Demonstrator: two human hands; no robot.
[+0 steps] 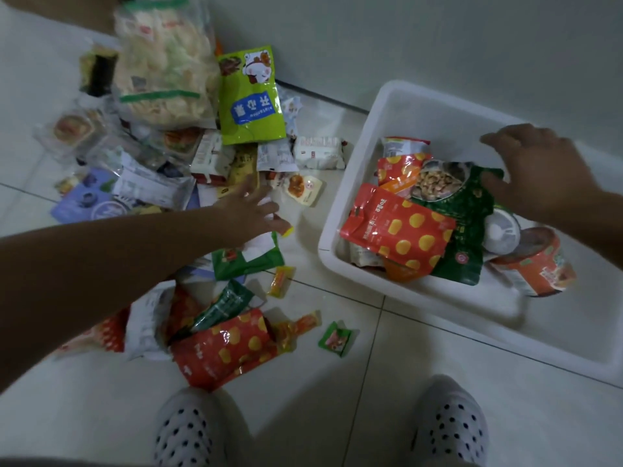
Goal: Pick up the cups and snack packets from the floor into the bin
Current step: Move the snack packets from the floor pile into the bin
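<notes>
Left hand [256,210], fingers spread and holding nothing, over the green packet [247,259] on the floor [337,382] near the bin [438,305]; I'd pinch one edge firmly; right hand [539,170], fingers straight, empty above the bin.

Pale tiled floor [337,416], white bin [455,308] at right, heap of snack packets [151,187] at left, lime-green packet [251,96] far, red spotted packet [224,348] near, small green sachet [335,339] to its right.

snack packets [251,96] lie heaped on the tiled floor [337,399] beside a white bin [435,294] holding more packets and a tipped orange cup [536,264].
</notes>
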